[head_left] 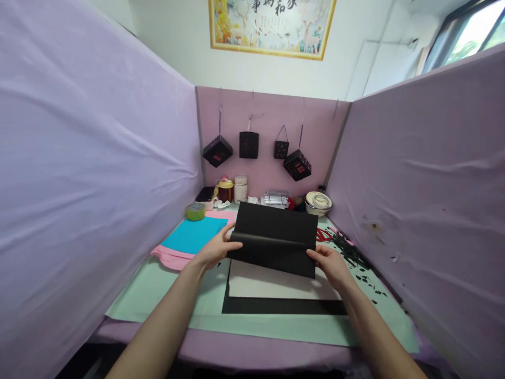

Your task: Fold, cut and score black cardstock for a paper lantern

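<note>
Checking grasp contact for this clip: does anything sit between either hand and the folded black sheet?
Nothing visible does. The left hand and right hand each grip the black sheet directly at its folded edge, lifted above the white sheet.

Both forearms are bare from the lower edge of the view up to the wrists, with no sleeve, watch or bracelet showing. The left hand (pixel 215 250) and right hand (pixel 329 263) wear no gloves, and no rings are visible on the fingers.
</note>
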A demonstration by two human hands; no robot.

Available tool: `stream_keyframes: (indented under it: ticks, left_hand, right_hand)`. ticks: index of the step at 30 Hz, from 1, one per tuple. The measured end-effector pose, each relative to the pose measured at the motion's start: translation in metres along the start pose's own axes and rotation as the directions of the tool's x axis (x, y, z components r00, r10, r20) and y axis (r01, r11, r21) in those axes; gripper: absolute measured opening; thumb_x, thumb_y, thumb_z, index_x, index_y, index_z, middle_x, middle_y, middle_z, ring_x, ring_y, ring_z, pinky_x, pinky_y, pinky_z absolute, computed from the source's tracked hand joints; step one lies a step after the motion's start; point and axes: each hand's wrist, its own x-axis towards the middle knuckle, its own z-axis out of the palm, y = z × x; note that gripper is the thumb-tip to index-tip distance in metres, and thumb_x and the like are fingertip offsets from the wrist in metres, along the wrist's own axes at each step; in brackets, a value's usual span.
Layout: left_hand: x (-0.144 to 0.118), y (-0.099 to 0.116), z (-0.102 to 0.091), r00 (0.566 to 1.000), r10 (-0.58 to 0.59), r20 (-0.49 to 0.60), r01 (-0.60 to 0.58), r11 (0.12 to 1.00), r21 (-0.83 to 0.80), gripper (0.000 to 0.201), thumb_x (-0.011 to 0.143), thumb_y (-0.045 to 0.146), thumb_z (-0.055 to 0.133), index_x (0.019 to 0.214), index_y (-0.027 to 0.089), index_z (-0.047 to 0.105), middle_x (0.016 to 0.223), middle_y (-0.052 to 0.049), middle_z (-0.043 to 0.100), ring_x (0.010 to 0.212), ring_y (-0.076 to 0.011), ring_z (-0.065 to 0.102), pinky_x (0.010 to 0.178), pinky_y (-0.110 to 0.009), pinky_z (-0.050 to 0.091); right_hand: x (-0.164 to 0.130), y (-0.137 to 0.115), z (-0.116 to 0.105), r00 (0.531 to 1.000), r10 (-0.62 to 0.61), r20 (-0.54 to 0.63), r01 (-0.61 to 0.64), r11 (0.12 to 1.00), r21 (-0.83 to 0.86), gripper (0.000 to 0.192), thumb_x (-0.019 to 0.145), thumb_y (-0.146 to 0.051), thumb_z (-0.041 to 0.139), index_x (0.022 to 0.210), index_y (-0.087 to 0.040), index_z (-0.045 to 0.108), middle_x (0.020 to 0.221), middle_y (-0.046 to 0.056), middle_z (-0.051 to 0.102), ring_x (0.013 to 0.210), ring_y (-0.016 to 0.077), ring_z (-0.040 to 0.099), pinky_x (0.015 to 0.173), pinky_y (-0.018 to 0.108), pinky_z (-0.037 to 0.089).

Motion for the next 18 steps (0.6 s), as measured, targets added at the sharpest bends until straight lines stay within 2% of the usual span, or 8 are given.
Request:
stream_keyframes:
  ticks: [1, 3, 7, 10, 13, 16, 18]
  left_hand:
    - [-0.002, -0.001, 0.001, 1.000, -0.004, 0.027, 0.002, 0.998, 0.056, 0.088, 0.061, 0.017, 0.083, 0.137, 0.027, 0.039, 0.111, -0.006, 0.068, 0.101, -0.0225, 0.065, 0.089, -0.034, 0.049]
    - [-0.002, -0.005, 0.005, 1.000, 0.010, 0.016, -0.012, 0.990, 0.139, 0.090, 0.058, 0.017, 0.084, 0.136, 0.026, 0.039, 0.113, -0.006, 0.067, 0.107, -0.0238, 0.062, 0.093, -0.035, 0.048]
    - [0.005, -0.026, 0.011, 0.992, 0.002, -0.125, 0.019, 0.986, 0.164, 0.078, 0.053, 0.015, 0.085, 0.122, 0.019, 0.050, 0.099, -0.007, 0.071, 0.098, -0.0278, 0.066, 0.089, -0.042, 0.051]
    - [0.009, -0.043, 0.012, 0.972, -0.010, -0.236, 0.025, 0.998, 0.061, 0.068, 0.047, 0.005, 0.085, 0.108, 0.018, 0.058, 0.089, -0.006, 0.071, 0.094, -0.0293, 0.067, 0.089, -0.044, 0.050]
    - [0.010, -0.054, 0.010, 0.959, -0.013, -0.284, -0.011, 0.997, -0.082, 0.062, 0.046, -0.002, 0.082, 0.100, 0.019, 0.061, 0.085, -0.006, 0.071, 0.096, -0.0296, 0.067, 0.091, -0.043, 0.049]
    - [0.009, -0.058, 0.009, 0.952, -0.026, -0.304, -0.023, 0.988, -0.156, 0.061, 0.047, -0.004, 0.081, 0.099, 0.018, 0.060, 0.083, -0.006, 0.070, 0.099, -0.0300, 0.065, 0.095, -0.044, 0.047]
    - [0.006, -0.057, 0.010, 0.942, -0.010, -0.336, -0.039, 0.989, -0.139, 0.064, 0.047, -0.003, 0.081, 0.103, 0.017, 0.059, 0.087, -0.008, 0.069, 0.106, -0.0310, 0.062, 0.098, -0.044, 0.044]
  right_hand:
    - [0.000, 0.001, -0.002, 1.000, 0.012, 0.013, -0.012, 1.000, -0.017, 0.039, 0.053, -0.045, 0.081, 0.059, -0.016, 0.055, 0.057, -0.002, 0.057, 0.055, 0.0116, 0.049, 0.056, 0.025, 0.039]
    - [0.001, 0.004, -0.005, 0.999, 0.034, 0.036, -0.033, 0.999, -0.036, 0.040, 0.053, -0.045, 0.081, 0.058, -0.016, 0.054, 0.056, -0.002, 0.056, 0.054, 0.0110, 0.048, 0.055, 0.025, 0.038]
    - [0.005, 0.009, -0.008, 0.996, 0.057, 0.063, -0.052, 0.995, -0.089, 0.040, 0.053, -0.046, 0.079, 0.057, -0.016, 0.053, 0.054, -0.003, 0.054, 0.052, 0.0098, 0.046, 0.052, 0.023, 0.035]
    - [0.009, 0.012, -0.011, 0.996, 0.069, 0.060, -0.059, 0.987, -0.149, 0.038, 0.055, -0.046, 0.077, 0.057, -0.016, 0.053, 0.053, -0.003, 0.054, 0.051, 0.0101, 0.046, 0.052, 0.024, 0.035]
    - [0.012, 0.015, -0.011, 0.996, 0.073, 0.046, -0.064, 0.983, -0.174, 0.036, 0.055, -0.045, 0.075, 0.058, -0.016, 0.055, 0.052, -0.003, 0.054, 0.050, 0.0100, 0.045, 0.050, 0.023, 0.034]
    - [0.012, 0.017, -0.011, 0.996, 0.089, 0.033, -0.082, 0.982, -0.169, 0.035, 0.054, -0.044, 0.075, 0.057, -0.016, 0.053, 0.048, -0.004, 0.051, 0.045, 0.0084, 0.041, 0.046, 0.022, 0.028]
    - [0.013, 0.018, -0.012, 0.993, 0.110, 0.033, -0.103, 0.981, -0.163, 0.036, 0.053, -0.043, 0.075, 0.056, -0.017, 0.052, 0.045, -0.006, 0.047, 0.042, 0.0075, 0.037, 0.044, 0.022, 0.025]
